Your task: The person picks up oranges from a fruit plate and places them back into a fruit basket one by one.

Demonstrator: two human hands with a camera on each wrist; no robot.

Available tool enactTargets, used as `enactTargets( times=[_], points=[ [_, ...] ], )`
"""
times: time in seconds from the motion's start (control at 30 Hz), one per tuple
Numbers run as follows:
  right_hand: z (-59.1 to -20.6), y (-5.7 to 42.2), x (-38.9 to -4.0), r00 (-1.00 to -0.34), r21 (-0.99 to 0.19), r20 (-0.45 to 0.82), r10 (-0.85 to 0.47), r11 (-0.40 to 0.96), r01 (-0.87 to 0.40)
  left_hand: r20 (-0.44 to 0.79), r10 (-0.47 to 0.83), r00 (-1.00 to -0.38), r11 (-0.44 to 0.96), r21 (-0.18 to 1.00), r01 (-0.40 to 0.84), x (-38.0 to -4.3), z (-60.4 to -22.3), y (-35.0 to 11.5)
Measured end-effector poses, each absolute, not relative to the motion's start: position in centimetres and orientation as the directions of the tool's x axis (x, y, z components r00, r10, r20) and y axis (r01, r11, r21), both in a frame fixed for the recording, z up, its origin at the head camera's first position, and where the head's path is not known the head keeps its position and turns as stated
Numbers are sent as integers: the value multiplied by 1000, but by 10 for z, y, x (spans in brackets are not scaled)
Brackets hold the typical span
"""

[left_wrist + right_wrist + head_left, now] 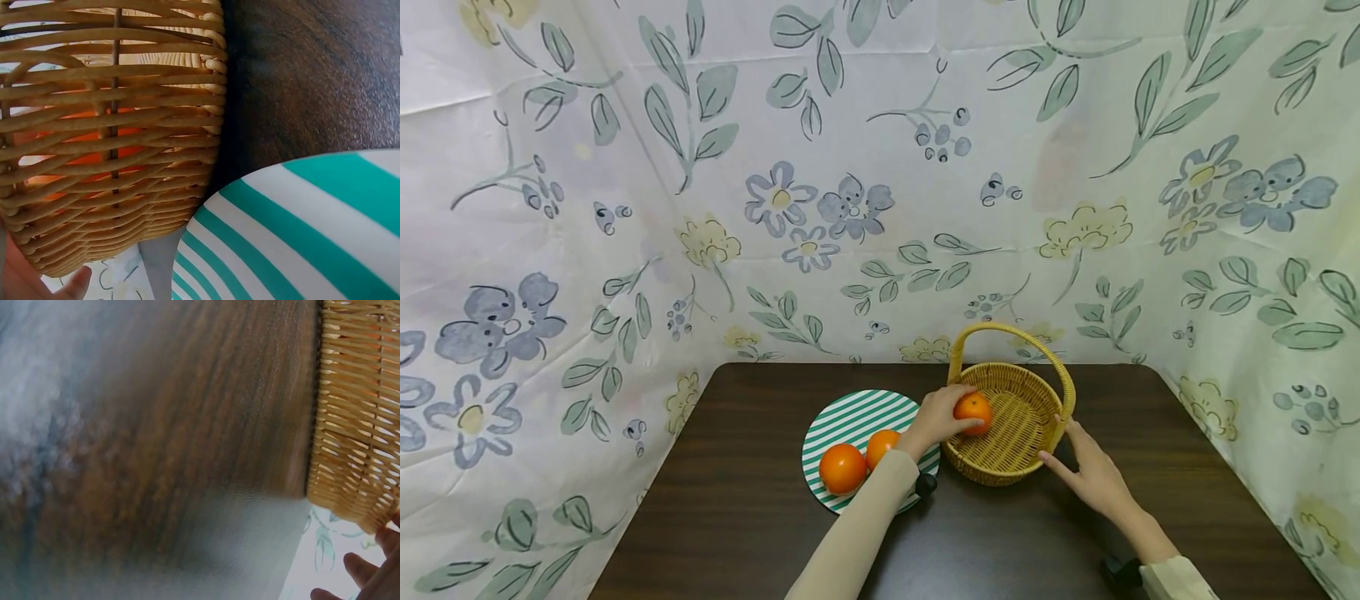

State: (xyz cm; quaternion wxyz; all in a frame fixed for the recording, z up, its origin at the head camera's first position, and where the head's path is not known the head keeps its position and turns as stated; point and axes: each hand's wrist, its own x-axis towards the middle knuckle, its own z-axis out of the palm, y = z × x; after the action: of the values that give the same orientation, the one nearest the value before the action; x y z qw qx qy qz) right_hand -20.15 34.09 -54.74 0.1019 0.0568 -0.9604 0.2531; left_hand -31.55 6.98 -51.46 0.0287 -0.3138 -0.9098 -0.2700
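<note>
Left hand (935,419) pinching an orange (973,412) inside the basket (992,477), left side (it shows through the weave). Right hand (1099,481) spread, touching the basket's right side. Two more oranges (842,468) on striped plate (842,419) beside basket, worktop (737,483) below.

Place: screened-off spot, room kind unclear
Table (737,500): dark wood
Cloth (880,192): floral, hangs behind the far edge and corners

Table (737,533) before me: dark brown wood, streaked grain, soft sheen on my near side. Behind and at both sides I see pale cloth (880,150), creased, printed with green leaves (717,92), blue-grey flowers (781,198), berries (942,133), yellow blooms (1086,231).
</note>
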Motion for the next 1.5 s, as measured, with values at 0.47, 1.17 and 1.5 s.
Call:
enactTargets(
  times=[0.47, 1.17, 1.5],
  points=[
    [-547, 341, -201, -971, -474, 232, -61, 865, -167, 219, 569, -793, 635, 496, 593, -308, -508, 62],
    [-551, 342, -202, -972, -478, 231, -52, 864, -160, 268, 578, -771, 630, 454, 630, -296, -501, 45],
    [-551, 341, -202, -968, -487, 243, -58, 856, -174, 277, 565, -777, 648, 434, 626, -288, -502, 35]
  ],
)
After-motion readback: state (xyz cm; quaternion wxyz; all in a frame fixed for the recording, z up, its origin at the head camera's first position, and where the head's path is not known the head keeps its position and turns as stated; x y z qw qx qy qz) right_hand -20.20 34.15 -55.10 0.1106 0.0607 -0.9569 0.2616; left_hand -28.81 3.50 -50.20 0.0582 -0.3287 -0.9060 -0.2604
